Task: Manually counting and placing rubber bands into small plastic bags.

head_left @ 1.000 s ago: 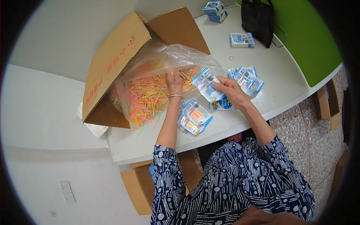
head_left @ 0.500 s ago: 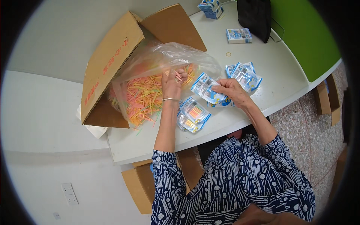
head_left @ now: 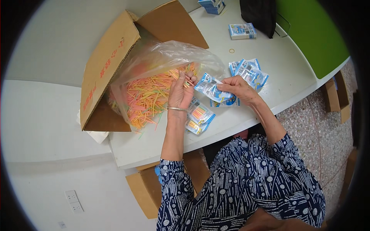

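My left hand, with a bangle at the wrist, is closed around a small bunch of thin coloured sticks. Their ends point at a blue-and-white clear packet, which my right hand pinches at its right end. Whether the packet's near end is open, I cannot make out. Under my left hand's level lies a loose heap of pink, yellow, orange and green sticks in a large clear plastic bag. Filled packets with sticks showing through lie beside my left wrist. Another blue packet lies beneath the held one.
An open cardboard box on its side surrounds the bag. More packets lie right of my right hand. Farther back are a small blue-and-white pack, a rubber band and a black bag. Below the white table stands another carton.
My left hand has turned and come right with the sticks, nearer the packet. My right hand has tilted the packet a little. The whole view has shifted slightly.
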Action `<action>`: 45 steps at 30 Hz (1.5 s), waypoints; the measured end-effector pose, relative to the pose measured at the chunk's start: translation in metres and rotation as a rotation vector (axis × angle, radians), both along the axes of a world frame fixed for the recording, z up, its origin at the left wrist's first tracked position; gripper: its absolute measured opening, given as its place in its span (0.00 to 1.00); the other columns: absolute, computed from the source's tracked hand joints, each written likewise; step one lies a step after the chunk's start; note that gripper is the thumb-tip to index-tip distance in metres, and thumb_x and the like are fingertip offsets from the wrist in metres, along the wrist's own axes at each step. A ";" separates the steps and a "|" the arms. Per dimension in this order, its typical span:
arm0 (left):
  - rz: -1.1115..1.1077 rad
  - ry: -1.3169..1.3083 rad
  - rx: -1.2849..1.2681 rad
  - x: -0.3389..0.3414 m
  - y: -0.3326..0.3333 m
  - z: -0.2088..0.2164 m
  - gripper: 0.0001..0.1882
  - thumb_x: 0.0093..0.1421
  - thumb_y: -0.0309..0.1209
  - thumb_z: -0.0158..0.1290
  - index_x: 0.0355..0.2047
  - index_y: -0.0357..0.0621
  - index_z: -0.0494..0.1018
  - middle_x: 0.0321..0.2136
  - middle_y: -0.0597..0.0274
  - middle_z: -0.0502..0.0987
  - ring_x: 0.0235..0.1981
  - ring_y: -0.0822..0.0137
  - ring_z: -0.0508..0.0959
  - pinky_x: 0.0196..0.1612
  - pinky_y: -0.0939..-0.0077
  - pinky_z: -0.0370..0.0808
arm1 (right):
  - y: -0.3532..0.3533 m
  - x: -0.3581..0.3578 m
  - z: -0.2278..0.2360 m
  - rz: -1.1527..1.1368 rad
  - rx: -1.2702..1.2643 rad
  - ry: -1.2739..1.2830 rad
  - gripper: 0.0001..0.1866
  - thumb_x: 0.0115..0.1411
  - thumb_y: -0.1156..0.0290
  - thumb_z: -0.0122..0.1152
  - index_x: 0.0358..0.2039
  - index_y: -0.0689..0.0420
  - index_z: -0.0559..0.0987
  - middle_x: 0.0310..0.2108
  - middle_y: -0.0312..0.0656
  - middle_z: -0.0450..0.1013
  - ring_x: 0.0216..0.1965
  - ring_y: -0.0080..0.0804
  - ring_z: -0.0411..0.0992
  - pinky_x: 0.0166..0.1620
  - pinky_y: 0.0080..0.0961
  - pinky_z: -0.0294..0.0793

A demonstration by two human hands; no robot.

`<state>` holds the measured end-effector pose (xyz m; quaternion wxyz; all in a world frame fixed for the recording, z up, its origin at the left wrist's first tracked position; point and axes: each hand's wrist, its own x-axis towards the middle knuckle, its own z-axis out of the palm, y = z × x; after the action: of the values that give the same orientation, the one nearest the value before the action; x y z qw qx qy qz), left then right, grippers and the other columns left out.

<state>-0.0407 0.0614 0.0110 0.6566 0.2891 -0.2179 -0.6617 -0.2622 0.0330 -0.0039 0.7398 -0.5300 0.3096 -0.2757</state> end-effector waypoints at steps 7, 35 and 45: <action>0.131 -0.184 0.004 -0.015 0.005 0.021 0.16 0.64 0.37 0.46 0.43 0.37 0.65 0.32 0.56 0.75 0.35 0.61 0.77 0.41 0.67 0.75 | -0.002 0.000 -0.005 0.051 0.072 -0.030 0.12 0.57 0.65 0.60 0.30 0.62 0.81 0.23 0.30 0.74 0.24 0.10 0.67 0.27 0.09 0.63; 0.050 -0.509 -0.111 -0.059 0.028 0.048 0.18 0.68 0.39 0.38 0.45 0.33 0.60 0.42 0.47 0.73 0.48 0.60 0.73 0.54 0.67 0.69 | 0.001 -0.012 -0.005 0.184 0.165 -0.159 0.10 0.57 0.67 0.60 0.33 0.61 0.81 0.26 0.33 0.77 0.25 0.13 0.71 0.25 0.11 0.67; -0.031 -0.599 -0.067 -0.059 0.035 0.046 0.18 0.67 0.40 0.39 0.44 0.35 0.63 0.40 0.53 0.75 0.41 0.70 0.73 0.47 0.73 0.70 | -0.001 -0.013 -0.013 0.204 0.020 -0.121 0.14 0.56 0.60 0.61 0.35 0.57 0.82 0.26 0.29 0.76 0.25 0.11 0.68 0.25 0.12 0.65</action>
<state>-0.0994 0.0966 0.0567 0.5618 0.4464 -0.4280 -0.5495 -0.2751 0.0321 -0.0171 0.7865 -0.5339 0.2115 -0.2274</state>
